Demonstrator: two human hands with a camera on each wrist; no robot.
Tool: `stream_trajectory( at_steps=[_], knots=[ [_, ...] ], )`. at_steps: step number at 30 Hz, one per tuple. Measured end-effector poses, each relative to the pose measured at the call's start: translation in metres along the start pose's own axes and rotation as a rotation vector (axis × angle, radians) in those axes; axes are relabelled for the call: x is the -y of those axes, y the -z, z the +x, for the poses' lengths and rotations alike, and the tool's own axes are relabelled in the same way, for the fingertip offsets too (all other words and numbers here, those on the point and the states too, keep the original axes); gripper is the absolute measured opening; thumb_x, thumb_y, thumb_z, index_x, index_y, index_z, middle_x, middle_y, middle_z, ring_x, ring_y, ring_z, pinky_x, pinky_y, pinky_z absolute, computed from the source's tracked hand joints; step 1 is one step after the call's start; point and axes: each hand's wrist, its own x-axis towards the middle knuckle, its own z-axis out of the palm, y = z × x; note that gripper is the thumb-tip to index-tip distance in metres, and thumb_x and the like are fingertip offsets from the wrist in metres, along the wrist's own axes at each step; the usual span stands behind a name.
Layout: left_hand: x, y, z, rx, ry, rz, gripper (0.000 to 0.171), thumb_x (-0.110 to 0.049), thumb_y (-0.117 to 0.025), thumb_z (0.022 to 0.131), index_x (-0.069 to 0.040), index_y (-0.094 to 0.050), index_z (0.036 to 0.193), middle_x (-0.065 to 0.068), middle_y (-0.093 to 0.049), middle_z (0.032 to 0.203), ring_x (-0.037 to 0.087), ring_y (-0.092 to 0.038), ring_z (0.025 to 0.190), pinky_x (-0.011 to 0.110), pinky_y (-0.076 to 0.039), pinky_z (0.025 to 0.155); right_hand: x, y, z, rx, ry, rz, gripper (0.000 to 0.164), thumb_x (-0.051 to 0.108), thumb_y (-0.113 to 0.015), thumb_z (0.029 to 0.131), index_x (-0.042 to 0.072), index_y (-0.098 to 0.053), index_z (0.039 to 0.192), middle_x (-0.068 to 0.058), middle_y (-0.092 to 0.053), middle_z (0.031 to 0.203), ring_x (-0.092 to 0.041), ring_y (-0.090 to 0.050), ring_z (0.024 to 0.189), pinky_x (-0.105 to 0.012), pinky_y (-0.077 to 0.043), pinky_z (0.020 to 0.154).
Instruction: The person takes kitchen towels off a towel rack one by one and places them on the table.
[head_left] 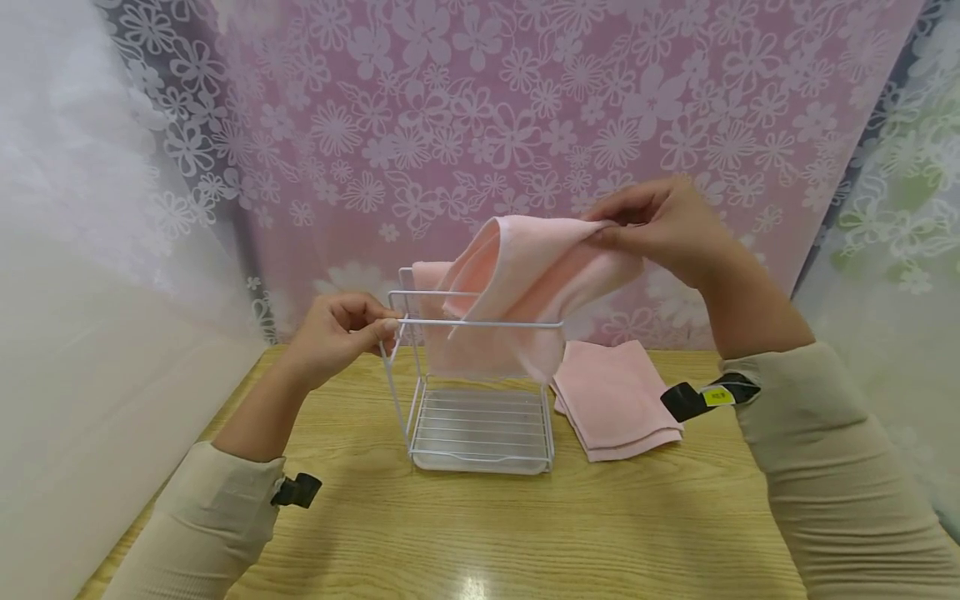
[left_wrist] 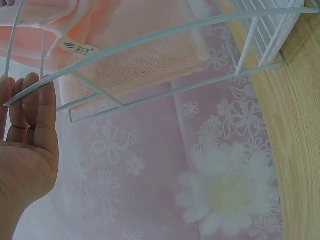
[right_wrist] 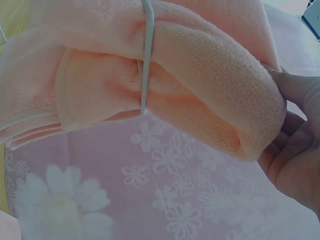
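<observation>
A white wire rack (head_left: pixel 487 322) stands on the wooden table with a pale tray (head_left: pixel 480 408) at its base. My left hand (head_left: pixel 341 333) pinches the rack's upper left front corner between thumb and fingers. Up at the right, my right hand (head_left: pixel 678 237) grips one end of a pink towel (head_left: pixel 547 242), thumb on one side and fingers beneath. This towel arches over the rack's top bars, its folded end between them; a small printed label (left_wrist: pixel 79 47) shows in the left wrist view. Behind it another pink towel (head_left: pixel 431 279) hangs over the rear bar, partly hidden.
Folded pink towels (head_left: pixel 615 400) lie stacked on the table (head_left: pixel 480 533) just right of the rack. A pink curtain with white flowers (head_left: pixel 420 108) closes off the back, and pale sheets (head_left: pixel 112 208) hang at both sides.
</observation>
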Motion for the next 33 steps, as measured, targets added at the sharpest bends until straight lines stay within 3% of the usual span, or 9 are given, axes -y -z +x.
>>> stream_trajectory(
  at_steps=[6,15,22,28,33],
  knots=[
    [0.0,0.0,0.0,0.003,-0.003,0.004,0.017,0.002,-0.064,0.093,0.018,-0.061,0.092,0.014,-0.065,0.072,0.024,-0.065,0.065,0.033,-0.06,0.065,-0.005,0.008,-0.004,-0.031,-0.02,-0.011,0.014,0.001,-0.074,0.085,0.0,-0.076,0.099,0.0,-0.072,0.089,-0.016,-0.065,0.075,-0.021,-0.056,0.065],
    [-0.001,-0.001,0.001,-0.002,-0.001,0.012,0.019,0.002,-0.064,0.093,0.02,-0.06,0.093,0.015,-0.065,0.072,0.024,-0.065,0.065,0.033,-0.06,0.065,-0.015,0.018,-0.009,-0.106,-0.034,0.124,0.015,-0.004,-0.074,0.084,-0.003,-0.076,0.098,-0.002,-0.073,0.088,-0.014,-0.069,0.077,-0.021,-0.057,0.066],
    [-0.001,0.0,0.002,0.002,-0.001,0.015,0.02,0.001,-0.063,0.093,0.021,-0.06,0.094,0.014,-0.065,0.072,0.023,-0.065,0.065,0.033,-0.06,0.065,-0.021,0.025,-0.011,-0.169,-0.029,0.128,0.016,-0.004,-0.073,0.084,-0.002,-0.076,0.099,-0.001,-0.072,0.091,-0.014,-0.068,0.079,-0.019,-0.056,0.069],
    [-0.001,0.001,0.001,-0.001,-0.001,0.014,0.011,0.002,-0.064,0.093,0.012,-0.065,0.09,0.014,-0.065,0.072,0.021,-0.065,0.064,0.033,-0.06,0.064,-0.025,0.03,-0.015,-0.21,-0.009,0.277,0.016,-0.011,-0.071,0.082,-0.005,-0.076,0.096,-0.004,-0.073,0.088,-0.014,-0.068,0.078,-0.018,-0.056,0.071],
    [0.0,0.0,0.001,0.002,0.001,0.021,0.017,0.002,-0.063,0.093,0.018,-0.061,0.092,0.014,-0.066,0.072,0.02,-0.065,0.064,0.033,-0.06,0.065,-0.027,0.033,-0.016,-0.247,0.039,0.352,0.017,-0.016,-0.069,0.081,-0.008,-0.074,0.096,-0.006,-0.074,0.086,-0.014,-0.069,0.077,-0.019,-0.057,0.071]
  ],
)
